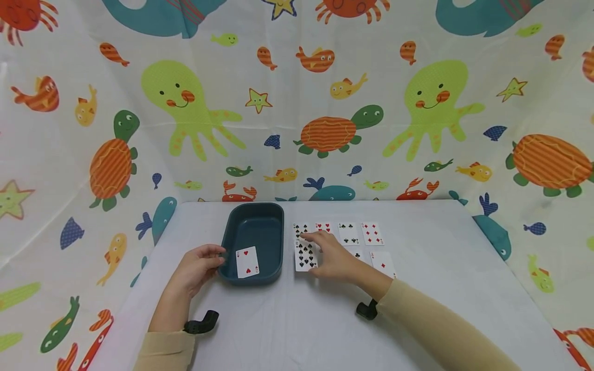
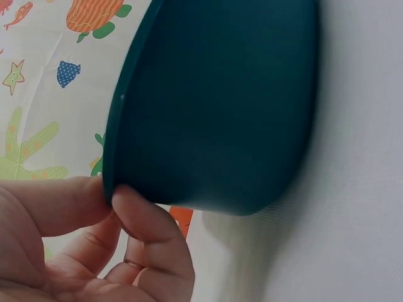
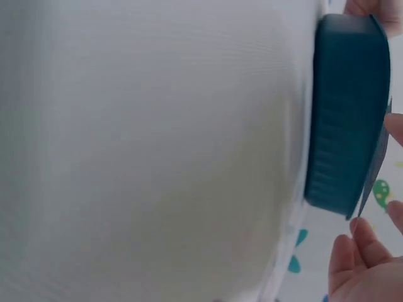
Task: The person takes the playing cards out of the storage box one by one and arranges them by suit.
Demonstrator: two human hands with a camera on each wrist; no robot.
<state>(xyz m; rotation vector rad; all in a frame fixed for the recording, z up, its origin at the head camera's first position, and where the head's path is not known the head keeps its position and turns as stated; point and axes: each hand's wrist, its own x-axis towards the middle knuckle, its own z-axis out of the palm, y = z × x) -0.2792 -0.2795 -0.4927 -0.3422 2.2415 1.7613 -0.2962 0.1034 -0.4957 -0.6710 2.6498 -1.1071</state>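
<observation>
Right hand (image 1: 330, 255) lies palm-down over the laid-out cards, fingers straight and lightly spread, fingertips touching the spade card (image 1: 304, 254) at the left end of the near row. That card lies face-up and flat on the grey table (image 1: 297, 319), just right of the teal tray (image 1: 252, 242); its long axis runs away from the person, and its top edge meets or slightly overlaps the smaller spade card (image 1: 300, 230) behind it. Whether the thumb has got under an edge cannot be told from the head view; the right wrist view is blurred, showing only the tray's side and a thin card edge beside the fingers.

Left hand (image 1: 197, 267) steadies the tray, thumb and forefinger pinching its near-left rim (image 2: 112, 189). A heart card (image 1: 247, 262) lies face-up in the tray's near end, tilted slightly.

Judged from the layout, the step in hand is lifting one card for transfer into the tray. The next move would call for sliding or peeling the spade card free without dragging its neighbour, then carrying it leftward over the tray wall.

Further right lie a heart card (image 1: 323, 226), a club card (image 1: 348, 233) and two diamond cards (image 1: 372, 233) (image 1: 383, 263). A sea-creature cloth (image 1: 297, 103) backs the table.
</observation>
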